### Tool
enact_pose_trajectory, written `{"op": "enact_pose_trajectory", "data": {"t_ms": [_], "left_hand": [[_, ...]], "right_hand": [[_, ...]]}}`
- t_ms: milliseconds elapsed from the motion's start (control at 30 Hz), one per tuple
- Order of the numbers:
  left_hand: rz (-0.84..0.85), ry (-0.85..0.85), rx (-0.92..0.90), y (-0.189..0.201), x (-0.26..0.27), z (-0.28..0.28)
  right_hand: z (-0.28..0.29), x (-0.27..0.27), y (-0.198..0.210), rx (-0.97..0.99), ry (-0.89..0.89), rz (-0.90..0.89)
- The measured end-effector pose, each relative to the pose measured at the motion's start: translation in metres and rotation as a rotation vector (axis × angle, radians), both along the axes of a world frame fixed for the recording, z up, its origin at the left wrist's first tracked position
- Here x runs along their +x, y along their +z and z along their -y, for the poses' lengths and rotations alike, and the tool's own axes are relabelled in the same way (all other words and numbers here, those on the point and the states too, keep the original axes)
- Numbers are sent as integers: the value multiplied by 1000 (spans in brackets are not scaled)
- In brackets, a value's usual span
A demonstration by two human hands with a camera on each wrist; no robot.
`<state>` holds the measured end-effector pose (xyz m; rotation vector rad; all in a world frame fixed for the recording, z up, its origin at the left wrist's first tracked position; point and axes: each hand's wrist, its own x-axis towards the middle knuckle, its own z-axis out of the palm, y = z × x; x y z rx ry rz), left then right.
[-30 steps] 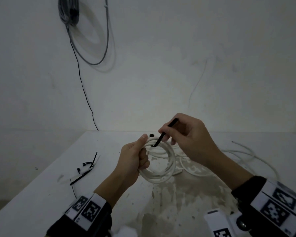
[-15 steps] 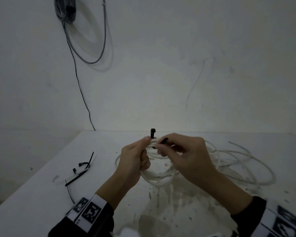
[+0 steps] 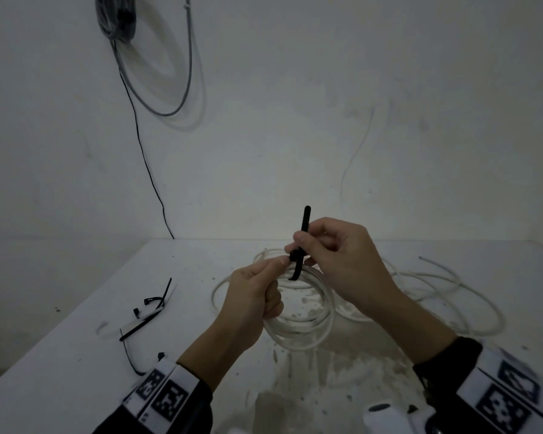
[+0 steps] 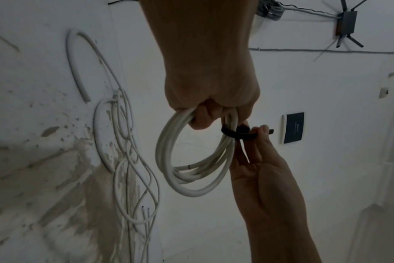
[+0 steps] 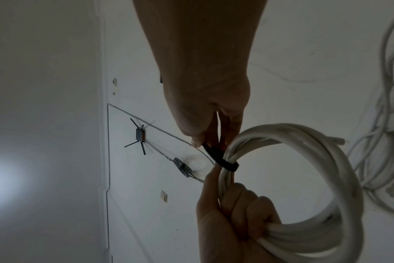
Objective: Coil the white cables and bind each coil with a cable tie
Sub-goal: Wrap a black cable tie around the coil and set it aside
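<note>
- White cable, wound into a small coil (image 3: 298, 321), hung in the air above the stained table (image 3: 76, 355), gripped in the left hand (image 3: 251, 303) with the fingers curled round the bundled turns; that thumb reached up to the tie's head.
- The black cable tie (image 3: 299, 255) was already looped round the strands just beside that fist, and the right hand (image 3: 342, 264) pinched its tail, which stuck upward past the fingertips.
- To my eye the step was cinching the tie. It would go best with the tail pulled straight along its own line while the left thumb braced the head, so the loop closed squarely and did not skew.
- I would have kept all the turns packed together first; one cut end (image 4: 188, 166) lay loose inside the ring and could slip out of the bundle.
- Snug, not crushing, seemed right for soft cable.
- More loose white cable (image 3: 436, 296) lay sprawled on the table behind the hands, uncoiled, and spare cable ties (image 3: 148, 311) lay well off to the left.
</note>
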<state>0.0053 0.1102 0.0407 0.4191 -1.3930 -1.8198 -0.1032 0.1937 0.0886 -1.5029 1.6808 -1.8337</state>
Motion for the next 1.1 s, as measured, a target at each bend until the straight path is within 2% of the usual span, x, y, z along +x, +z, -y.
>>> {"op": "enact_pose_trajectory", "data": {"t_ms": [133,233,333,467,567,733,1100], "left_hand": [[13,4,-27,0,-1,-2],[36,44,-19,3,-1,-2],[24,135,99,8,-3,4],[4,187,206,16,-6,9],[20,212,203,20,-7,7],[70,287,129,24,-7,4],[105,408,-249,30,-2,-9]], "right_hand": [[-2,2,2,15,-61,-72],[-3,2,4,-28,-92,-39],[-6,6,5,-45,-36,85],[-8,10,3,58,29,342],[-9,10,6,143,1,364],[-8,12,14,247,-44,329],[-4,14,23,349,-126,364]]}}
